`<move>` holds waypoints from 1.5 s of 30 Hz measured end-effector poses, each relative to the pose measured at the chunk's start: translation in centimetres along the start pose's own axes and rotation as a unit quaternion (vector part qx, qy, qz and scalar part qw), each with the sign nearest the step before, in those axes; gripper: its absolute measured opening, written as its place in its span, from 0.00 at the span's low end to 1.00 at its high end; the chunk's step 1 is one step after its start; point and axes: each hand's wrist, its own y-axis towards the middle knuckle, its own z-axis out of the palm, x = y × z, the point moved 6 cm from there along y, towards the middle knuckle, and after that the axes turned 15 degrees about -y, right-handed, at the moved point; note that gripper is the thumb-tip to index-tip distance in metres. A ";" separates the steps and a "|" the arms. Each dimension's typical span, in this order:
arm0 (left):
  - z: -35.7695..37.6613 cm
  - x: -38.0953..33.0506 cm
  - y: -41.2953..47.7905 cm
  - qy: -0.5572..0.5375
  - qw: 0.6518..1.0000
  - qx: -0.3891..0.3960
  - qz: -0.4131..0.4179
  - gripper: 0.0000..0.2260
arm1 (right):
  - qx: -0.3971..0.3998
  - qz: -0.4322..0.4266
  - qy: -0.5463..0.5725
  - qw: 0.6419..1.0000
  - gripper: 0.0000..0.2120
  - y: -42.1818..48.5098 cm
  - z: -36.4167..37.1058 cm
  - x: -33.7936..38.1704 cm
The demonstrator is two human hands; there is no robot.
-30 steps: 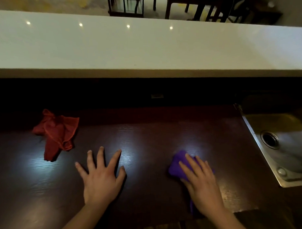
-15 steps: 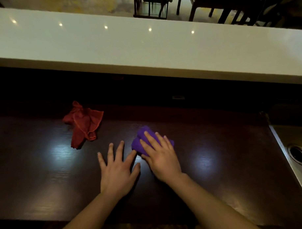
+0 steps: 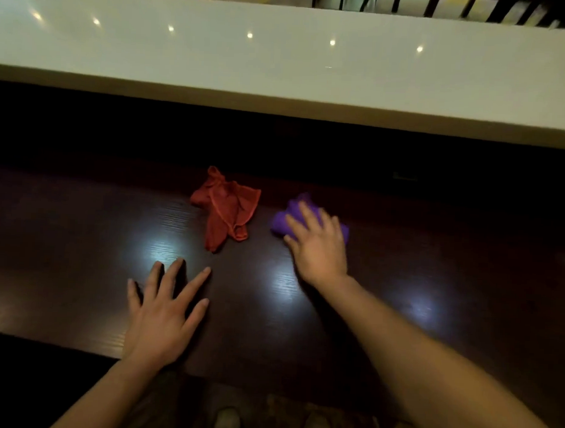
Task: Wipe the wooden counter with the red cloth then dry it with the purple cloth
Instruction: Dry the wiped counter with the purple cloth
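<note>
The dark wooden counter [image 3: 433, 251] stretches across the view, with shiny light reflections on it. A crumpled red cloth [image 3: 225, 208] lies loose on it near the middle back. Just right of it sits a bunched purple cloth [image 3: 282, 222], and my right hand [image 3: 315, 243] presses flat on top of it, fingers covering most of it. My left hand [image 3: 164, 315] rests palm down on the bare wood near the front edge, fingers spread, holding nothing.
A raised white bar top [image 3: 280, 63] runs along the back above a dark recess. Chair legs show beyond it at the top right. My feet and the floor show below the counter's front edge.
My right hand has slid the purple cloth from the right side toward the left and then farther back, ending beside the red cloth. The view has shifted left; the sink has left the frame.
</note>
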 end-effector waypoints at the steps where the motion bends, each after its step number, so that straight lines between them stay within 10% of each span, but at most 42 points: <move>1: 0.1 0.1 0.0 0.002 1.000 -0.001 0.003 0.25 | -0.001 -0.049 0.001 0.999 0.23 -1.8 0.1 2.7; 7: -0.4 0.2 0.0 -0.033 0.999 -0.024 0.011 0.25 | -0.004 -0.217 -0.008 0.976 0.25 -8.1 0.8 5.8; 15: -0.9 0.8 -0.2 -0.050 0.996 -0.057 -0.035 0.25 | 0.000 0.004 0.030 1.000 0.23 0.2 0.1 5.5; 28: -2.7 1.5 -1.4 -0.157 0.964 -0.199 -0.077 0.28 | -0.045 -0.269 0.037 0.962 0.23 -5.3 -1.2 18.1; 45: -1.2 1.5 0.3 -0.041 0.991 -0.066 -0.108 0.29 | -0.115 -0.187 0.035 0.975 0.12 2.0 -5.3 20.8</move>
